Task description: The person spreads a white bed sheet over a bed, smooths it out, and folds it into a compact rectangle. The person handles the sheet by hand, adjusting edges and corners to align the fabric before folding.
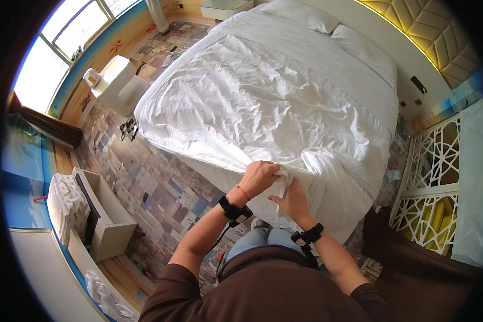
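A wrinkled white duvet cover [241,100] is spread over the bed, its near part hanging over the foot end. My left hand [259,175] grips a bunched edge of it at the foot of the bed, fingers closed on the cloth. Just to the right and lower, my right hand [294,197] is at the hanging cloth with its thumb apart; part of its fingers is hidden by the fabric, so its grip is unclear. A gathered fold [320,157] of the white cloth lies beyond my right hand.
Two white pillows [302,16] [358,42] lie at the headboard. Left of the bed stand a white table [112,72] and dark cables [129,129] on the patterned floor [145,181]. A low white cabinet [108,229] is at lower left, a white lattice screen [430,181] at right.
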Motion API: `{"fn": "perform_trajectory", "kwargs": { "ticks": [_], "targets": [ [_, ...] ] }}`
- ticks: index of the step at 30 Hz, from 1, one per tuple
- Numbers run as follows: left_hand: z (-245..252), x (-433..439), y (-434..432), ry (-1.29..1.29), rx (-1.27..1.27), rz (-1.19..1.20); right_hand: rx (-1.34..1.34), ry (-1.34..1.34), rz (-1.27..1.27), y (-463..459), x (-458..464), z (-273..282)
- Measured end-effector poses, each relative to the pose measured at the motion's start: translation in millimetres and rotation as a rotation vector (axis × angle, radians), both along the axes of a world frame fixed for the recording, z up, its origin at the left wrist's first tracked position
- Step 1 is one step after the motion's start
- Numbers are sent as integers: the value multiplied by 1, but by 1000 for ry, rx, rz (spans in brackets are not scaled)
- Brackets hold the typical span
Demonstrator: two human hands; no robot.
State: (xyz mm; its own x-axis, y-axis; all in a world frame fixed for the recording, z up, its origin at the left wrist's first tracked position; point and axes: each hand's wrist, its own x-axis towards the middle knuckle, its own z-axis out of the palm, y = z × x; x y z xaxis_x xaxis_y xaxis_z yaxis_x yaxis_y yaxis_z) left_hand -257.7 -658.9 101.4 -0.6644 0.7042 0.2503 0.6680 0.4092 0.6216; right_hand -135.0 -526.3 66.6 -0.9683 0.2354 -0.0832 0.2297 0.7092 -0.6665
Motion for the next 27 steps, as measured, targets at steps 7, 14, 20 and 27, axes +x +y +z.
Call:
{"fn": "perform_trajectory", "kwargs": {
  "ticks": [7, 14, 20, 27],
  "targets": [
    [3, -10, 8, 65, 45, 6, -75, 272, -269, 15, 6, -70],
    [-56, -23, -3, 84, -133, -244, -359, 435, -303, 101, 34, 11],
    [-125, -36, -58, 298, -224, -53, -170, 263, -127, 120, 49, 98],
    [-149, -82, -151, 132, -450, 345, -193, 286, -111, 152, 55, 140]
  ]
}}
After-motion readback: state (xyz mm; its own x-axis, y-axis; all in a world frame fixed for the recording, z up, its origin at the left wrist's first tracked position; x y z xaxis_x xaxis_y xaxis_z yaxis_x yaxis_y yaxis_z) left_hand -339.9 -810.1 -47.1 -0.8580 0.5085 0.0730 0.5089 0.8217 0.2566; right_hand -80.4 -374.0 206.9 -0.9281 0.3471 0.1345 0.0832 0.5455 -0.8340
